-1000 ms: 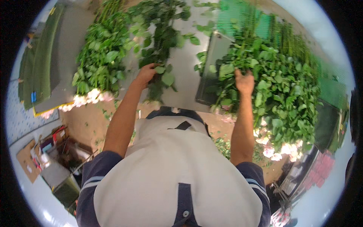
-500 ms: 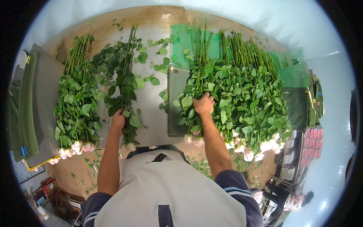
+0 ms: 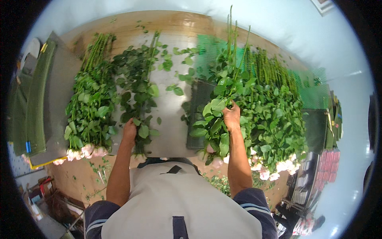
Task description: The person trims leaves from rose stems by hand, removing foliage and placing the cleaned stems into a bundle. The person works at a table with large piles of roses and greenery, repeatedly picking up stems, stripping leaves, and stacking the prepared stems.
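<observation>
Leafy rose stems (image 3: 140,99) lie left of centre, pointing away from me, and my left hand (image 3: 129,130) is closed around their lower part near the table's front edge. My right hand (image 3: 232,116) grips a few long roses (image 3: 218,105) among their leaves, raised above the pile, with bare stem ends pointing far and pale pink heads hanging near me. Beside it on the right spreads a large pile of roses (image 3: 267,115), blooms toward me. Another bunch of pink roses (image 3: 89,103) rests at the far left. Leaves partly hide the fingers of both hands.
Under the right pile are a dark green mat (image 3: 195,115) and green netting (image 3: 206,46). Loose leaves (image 3: 175,89) lie on the metal tabletop (image 3: 169,137). Green padded flaps (image 3: 36,107) stand at the left; a shelf with pink bundles (image 3: 327,169) is at the right.
My right hand has closed on a few roses and lifted them off the mat, their stem ends rising. The left hand stays at its stems. The whole view has shifted slightly.
</observation>
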{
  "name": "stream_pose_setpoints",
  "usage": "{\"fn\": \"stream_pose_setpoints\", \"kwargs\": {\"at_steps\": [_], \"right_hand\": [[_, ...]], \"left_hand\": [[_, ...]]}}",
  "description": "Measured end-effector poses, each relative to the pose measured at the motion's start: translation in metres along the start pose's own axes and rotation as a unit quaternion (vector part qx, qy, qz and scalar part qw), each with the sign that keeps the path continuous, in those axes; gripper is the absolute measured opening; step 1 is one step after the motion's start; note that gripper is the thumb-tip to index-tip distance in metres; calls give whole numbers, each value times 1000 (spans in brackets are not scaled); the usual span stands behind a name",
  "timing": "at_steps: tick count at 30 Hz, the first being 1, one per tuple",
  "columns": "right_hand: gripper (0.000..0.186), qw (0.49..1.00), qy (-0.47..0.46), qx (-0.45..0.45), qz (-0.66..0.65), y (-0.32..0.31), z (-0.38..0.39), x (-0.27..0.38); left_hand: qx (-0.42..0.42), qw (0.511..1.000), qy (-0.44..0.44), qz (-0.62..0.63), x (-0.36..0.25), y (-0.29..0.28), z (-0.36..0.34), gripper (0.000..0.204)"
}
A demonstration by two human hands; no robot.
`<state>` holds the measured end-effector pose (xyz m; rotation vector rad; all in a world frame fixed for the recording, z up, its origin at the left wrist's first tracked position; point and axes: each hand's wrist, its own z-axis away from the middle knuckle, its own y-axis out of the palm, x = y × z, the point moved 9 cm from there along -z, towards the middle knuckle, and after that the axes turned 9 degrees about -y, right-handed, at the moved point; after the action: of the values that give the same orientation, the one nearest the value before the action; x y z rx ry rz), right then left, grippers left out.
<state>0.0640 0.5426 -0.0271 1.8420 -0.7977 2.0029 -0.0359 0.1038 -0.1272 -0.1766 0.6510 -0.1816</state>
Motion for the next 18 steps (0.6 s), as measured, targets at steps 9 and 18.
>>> {"fn": "stream_pose_setpoints", "kwargs": {"at_steps": [9,18], "right_hand": [[71,992,19,57,114,178,20,-13],[67,987,71,62,127,205,25,-48]], "left_hand": [[47,995,51,-75,-5,14,1,35],[72,989,11,-128,-4,30,0,35]]}}
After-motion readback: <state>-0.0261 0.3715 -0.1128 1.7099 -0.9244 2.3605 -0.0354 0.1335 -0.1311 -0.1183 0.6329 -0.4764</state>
